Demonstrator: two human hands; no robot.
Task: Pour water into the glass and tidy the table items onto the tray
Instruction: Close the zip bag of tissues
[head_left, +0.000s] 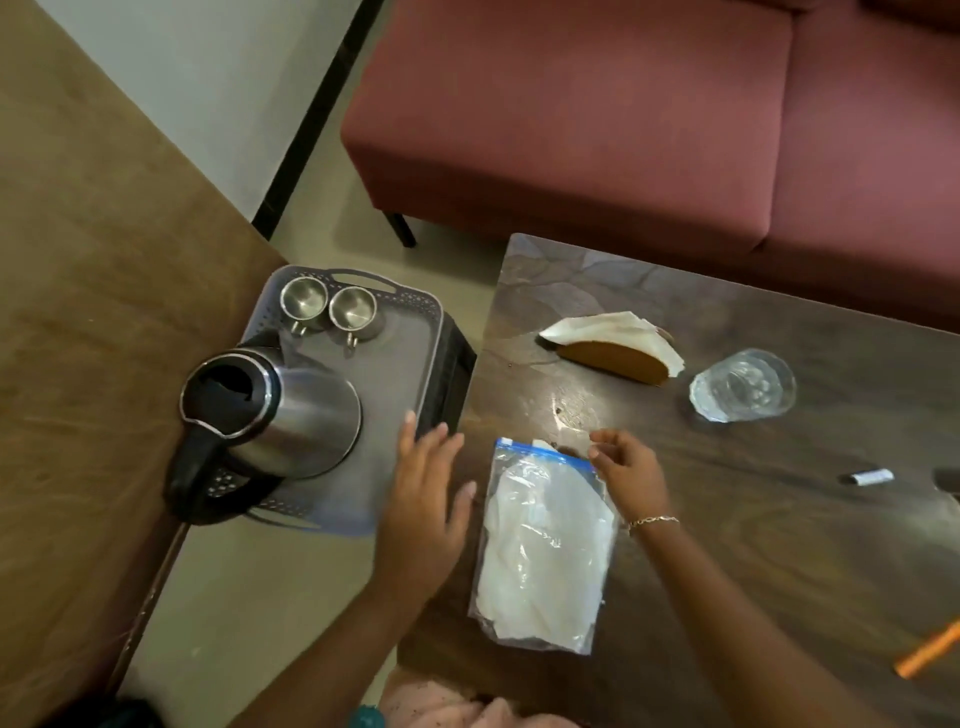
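The left hand is flat, with straight fingers spread a little. Its fingertips lie on the near right edge of the tray. The kettle stands on the tray just left of these fingers, and two steel cups stand beyond them. The right hand has loosely curled fingers at the top right corner of the plastic bag; I cannot tell if they pinch it. The glass stands on the table, beyond and right of these fingers, well apart. The napkin holder is straight beyond them.
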